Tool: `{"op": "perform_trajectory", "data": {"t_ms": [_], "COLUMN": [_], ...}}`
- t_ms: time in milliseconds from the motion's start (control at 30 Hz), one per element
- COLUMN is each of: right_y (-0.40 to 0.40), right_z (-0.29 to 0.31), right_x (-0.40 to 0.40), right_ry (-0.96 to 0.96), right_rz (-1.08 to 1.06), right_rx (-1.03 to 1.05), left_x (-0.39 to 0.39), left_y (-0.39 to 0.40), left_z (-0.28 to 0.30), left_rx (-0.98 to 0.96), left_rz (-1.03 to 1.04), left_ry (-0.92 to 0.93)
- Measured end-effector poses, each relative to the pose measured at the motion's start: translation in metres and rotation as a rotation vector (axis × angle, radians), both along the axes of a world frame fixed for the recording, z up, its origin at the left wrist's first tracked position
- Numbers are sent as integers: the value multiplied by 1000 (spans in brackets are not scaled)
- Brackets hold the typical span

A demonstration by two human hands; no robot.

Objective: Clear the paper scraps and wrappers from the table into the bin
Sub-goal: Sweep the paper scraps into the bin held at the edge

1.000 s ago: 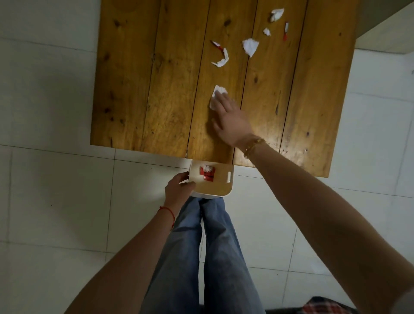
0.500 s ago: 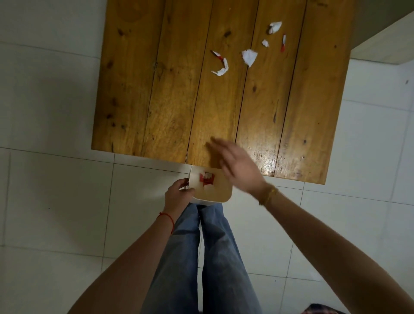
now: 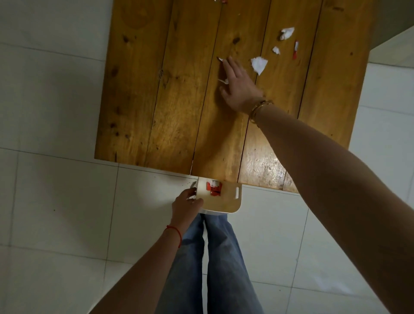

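My right hand [image 3: 238, 86] lies flat, fingers spread, on the wooden table [image 3: 170, 100], covering a curled white scrap [image 3: 223, 81] whose ends stick out beside the fingers. To its right lie a larger white paper piece [image 3: 259, 64], a tiny white bit [image 3: 276, 50], a crumpled white wad [image 3: 286, 33] and a thin red-and-white wrapper strip [image 3: 296, 49]. My left hand [image 3: 186, 205] grips the left rim of a small cream bin [image 3: 226, 202] held just below the table's near edge. A red wrapper with white paper [image 3: 214, 188] lies inside the bin.
White floor tiles [image 3: 56, 201] surround the table. My jeans-clad legs [image 3: 210, 264] stand right behind the bin. A red scrap [image 3: 223, 1] shows at the table's far edge. A pale ledge or wall [image 3: 394, 51] rises at the right.
My right hand swept a white scrap to the near edge above the bin, then reached back out onto the curled scrap farther up the table. The bin stayed put in my left hand.
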State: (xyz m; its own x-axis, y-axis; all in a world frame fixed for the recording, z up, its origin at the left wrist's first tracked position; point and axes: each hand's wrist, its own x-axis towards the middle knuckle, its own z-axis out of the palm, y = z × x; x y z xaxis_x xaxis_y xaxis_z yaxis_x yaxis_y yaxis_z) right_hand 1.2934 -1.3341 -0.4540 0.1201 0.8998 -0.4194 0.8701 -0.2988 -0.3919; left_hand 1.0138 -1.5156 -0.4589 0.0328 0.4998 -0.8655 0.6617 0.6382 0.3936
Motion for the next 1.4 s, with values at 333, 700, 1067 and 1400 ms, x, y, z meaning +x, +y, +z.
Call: {"op": "perform_trajectory", "data": {"t_ms": [333, 700, 1067, 1400], "right_y": [-148, -233, -52, -114], "right_z": [-4, 8, 8, 4], "right_x": [-69, -84, 45, -19], "right_ry": [138, 298, 3, -56], "right_rz": [342, 466, -222, 147], "right_rx": [49, 129, 70, 110], "left_x": [3, 4, 8, 4], "left_y": [8, 3, 0, -7], "left_z": [3, 2, 2, 13], "left_rx": [-5, 20, 35, 13], "left_rz": [30, 25, -1, 30], "left_ry": [-8, 19, 53, 32]}}
